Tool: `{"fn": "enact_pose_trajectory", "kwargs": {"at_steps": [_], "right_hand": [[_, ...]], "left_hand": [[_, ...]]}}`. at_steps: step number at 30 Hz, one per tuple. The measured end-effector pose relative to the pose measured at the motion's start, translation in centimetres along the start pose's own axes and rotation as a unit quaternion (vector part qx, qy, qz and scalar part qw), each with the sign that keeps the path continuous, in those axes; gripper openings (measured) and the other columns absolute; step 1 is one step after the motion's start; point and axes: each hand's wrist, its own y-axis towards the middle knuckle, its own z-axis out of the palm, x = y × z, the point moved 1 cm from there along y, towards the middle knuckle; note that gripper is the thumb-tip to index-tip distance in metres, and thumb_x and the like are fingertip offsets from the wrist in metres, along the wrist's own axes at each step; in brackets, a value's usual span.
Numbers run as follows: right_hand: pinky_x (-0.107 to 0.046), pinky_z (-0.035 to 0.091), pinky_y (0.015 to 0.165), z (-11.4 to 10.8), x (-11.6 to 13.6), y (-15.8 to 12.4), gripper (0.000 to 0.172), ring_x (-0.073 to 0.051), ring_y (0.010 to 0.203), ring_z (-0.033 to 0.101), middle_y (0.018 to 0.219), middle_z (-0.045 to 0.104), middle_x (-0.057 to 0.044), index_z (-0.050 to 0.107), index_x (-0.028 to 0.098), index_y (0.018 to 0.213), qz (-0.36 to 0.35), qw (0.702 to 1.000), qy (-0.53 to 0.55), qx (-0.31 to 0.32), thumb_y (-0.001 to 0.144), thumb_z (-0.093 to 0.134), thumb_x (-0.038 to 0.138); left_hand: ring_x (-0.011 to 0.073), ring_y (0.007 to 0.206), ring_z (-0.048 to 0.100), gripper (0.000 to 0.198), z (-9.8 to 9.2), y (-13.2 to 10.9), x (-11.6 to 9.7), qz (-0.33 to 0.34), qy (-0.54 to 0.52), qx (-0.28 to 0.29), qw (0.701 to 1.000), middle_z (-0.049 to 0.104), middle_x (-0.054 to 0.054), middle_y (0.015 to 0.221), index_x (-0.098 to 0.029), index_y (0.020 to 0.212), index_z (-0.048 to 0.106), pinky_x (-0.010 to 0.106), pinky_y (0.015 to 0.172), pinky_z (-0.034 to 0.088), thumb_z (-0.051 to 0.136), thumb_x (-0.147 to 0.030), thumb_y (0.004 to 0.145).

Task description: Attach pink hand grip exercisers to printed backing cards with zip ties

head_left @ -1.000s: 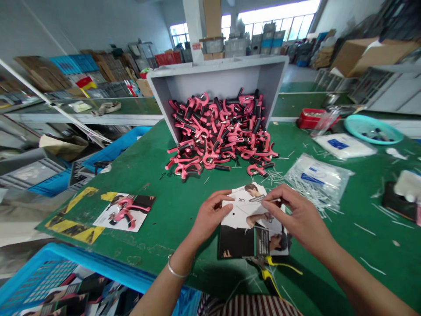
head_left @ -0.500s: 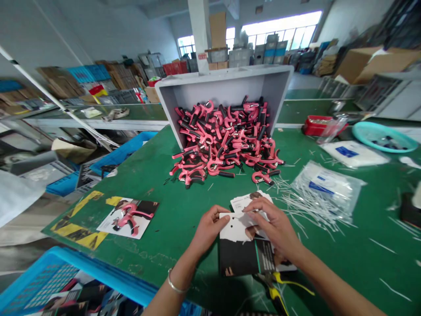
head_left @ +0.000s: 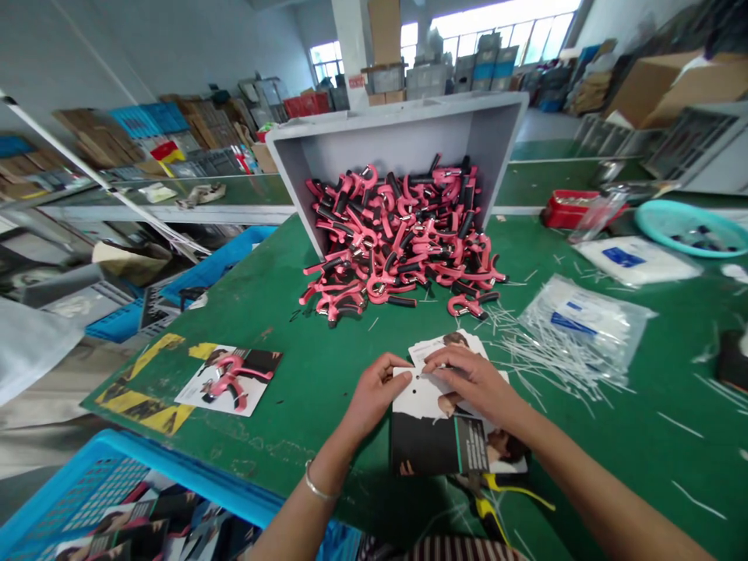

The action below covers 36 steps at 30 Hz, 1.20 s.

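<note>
Green worktop [head_left: 321, 366] is set out in a workroom, with cartons [head_left: 87, 136] and blue crates [head_left: 134, 121] stacked along the far left. At lower left, printed packs [head_left: 134, 538] are contained in a perforated blue basket [head_left: 187, 471]. Beyond it, the worktop corner is marked with yellow-and-black tape [head_left: 140, 417], which is overlapped by a loose printed card [head_left: 190, 393]; a pink hand exerciser [head_left: 231, 375] is laid on this card. At centre rear, a grey tote [head_left: 386, 128] is tipped on its side, and pink-and-black exercisers [head_left: 397, 241] are spilled from its mouth.

In the near centre, a hole-punched backing card [head_left: 424, 444] is positioned over further cards [head_left: 429, 349]. Its upper left corner is clamped between thumb and fingers of the left hand [head_left: 374, 393]; a bracelet [head_left: 319, 483] is worn on that wrist. Yellow-handled pliers [head_left: 486, 510] are placed at its lower edge. Fingertips of the right hand [head_left: 473, 382] are brought together at the card's top edge, beside the holes; whether anything is pinched there cannot be determined.

Farther right, white ties [head_left: 549, 358] are scattered beside a clear bag [head_left: 584, 312]. Behind these, a red container [head_left: 561, 210] and turquoise basin [head_left: 648, 226] are placed.
</note>
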Motion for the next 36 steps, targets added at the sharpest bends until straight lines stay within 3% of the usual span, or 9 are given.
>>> {"fn": "enact_pose_trajectory", "kwargs": {"at_steps": [4,9,12,15,21,24,27,29,36], "right_hand": [[-0.025,0.04,0.069,0.2,-0.2,0.5,0.023,-0.015,0.074,0.057,0.085,0.067,0.0,0.07,0.022,0.098,0.021,0.997,0.007,0.075,0.096,0.048,0.029],[-0.024,0.035,0.064,0.2,-1.1,0.5,0.023,-0.014,0.07,0.051,0.082,0.063,0.0,0.069,0.021,0.1,0.041,0.998,0.017,0.039,0.095,0.05,0.033],[-0.023,0.034,0.062,0.3,-1.5,0.5,0.024,-0.014,0.067,0.049,0.078,0.06,0.001,0.069,0.021,0.099,0.058,0.997,0.032,0.042,0.094,0.051,0.035],[-0.023,0.034,0.061,0.3,-1.6,0.6,0.026,-0.014,0.067,0.049,0.077,0.059,0.001,0.069,0.021,0.098,0.078,0.994,0.055,0.044,0.094,0.05,0.039],[-0.023,0.032,0.06,0.2,-1.5,0.5,0.027,-0.013,0.065,0.045,0.075,0.055,0.001,0.068,0.021,0.098,0.087,0.992,0.078,0.043,0.092,0.052,0.041],[-0.023,0.031,0.058,0.4,-1.7,0.5,0.028,-0.014,0.064,0.044,0.072,0.052,0.001,0.068,0.02,0.098,0.089,0.99,0.093,0.065,0.092,0.052,0.042],[-0.023,0.029,0.057,0.6,-1.9,0.6,0.029,-0.013,0.062,0.042,0.068,0.049,0.002,0.068,0.02,0.099,0.091,0.99,0.087,0.056,0.092,0.052,0.042],[-0.023,0.029,0.057,0.7,-2.0,0.6,0.028,-0.013,0.061,0.041,0.067,0.048,0.003,0.069,0.02,0.097,0.09,0.991,0.088,0.052,0.092,0.053,0.042],[-0.022,0.024,0.049,1.1,-1.4,0.3,0.027,-0.011,0.054,0.035,0.063,0.039,0.005,0.066,0.021,0.099,0.131,0.978,0.143,0.074,0.09,0.054,0.043]], "left_hand": [[0.0113,0.064,0.049,0.037,0.2,-0.3,1.2,-0.01,-0.021,-0.034,0.999,0.058,0.0,0.072,-0.015,0.084,0.065,0.021,0.061,0.037,0.051,-0.048,0.091],[0.0123,0.071,0.055,0.032,0.3,-1.7,3.6,-0.046,-0.076,-0.037,0.995,0.065,0.001,0.08,-0.016,0.092,0.065,0.022,0.069,0.042,0.059,-0.046,0.088],[0.0145,0.081,0.059,0.029,0.6,-2.2,3.6,-0.026,-0.11,-0.018,0.993,0.068,0.002,0.09,-0.017,0.099,0.063,0.025,0.077,0.044,0.069,-0.04,0.082],[0.0138,0.079,0.06,0.026,0.6,-2.4,3.3,-0.023,-0.122,-0.027,0.992,0.068,0.002,0.09,-0.018,0.101,0.062,0.023,0.073,0.044,0.065,-0.039,0.086],[0.0158,0.076,0.06,0.018,-0.7,-3.3,3.3,-0.001,0.032,-0.059,0.998,0.067,0.002,0.081,-0.018,0.089,0.067,0.025,0.073,0.045,0.068,-0.034,0.083],[0.0195,0.088,0.063,0.018,-1.6,-4.4,2.7,0.026,0.138,0.001,0.99,0.071,0.004,0.091,-0.019,0.094,0.072,0.028,0.084,0.045,0.059,-0.03,0.088],[0.0205,0.094,0.063,0.028,-2.3,-5.9,2.0,0.028,0.148,0.107,0.983,0.071,0.005,0.1,-0.023,0.111,0.07,0.03,0.089,0.046,0.048,-0.024,0.094],[0.0199,0.092,0.063,0.03,-2.7,-6.7,1.9,0.031,0.156,0.125,0.979,0.07,0.005,0.098,-0.025,0.114,0.069,0.03,0.087,0.047,0.046,-0.023,0.095],[0.0216,0.1,0.059,0.017,-1.9,-5.7,2.2,0.141,0.245,-0.052,0.958,0.062,0.009,0.105,-0.021,0.095,0.073,0.033,0.09,0.045,0.057,-0.026,0.091]]}}
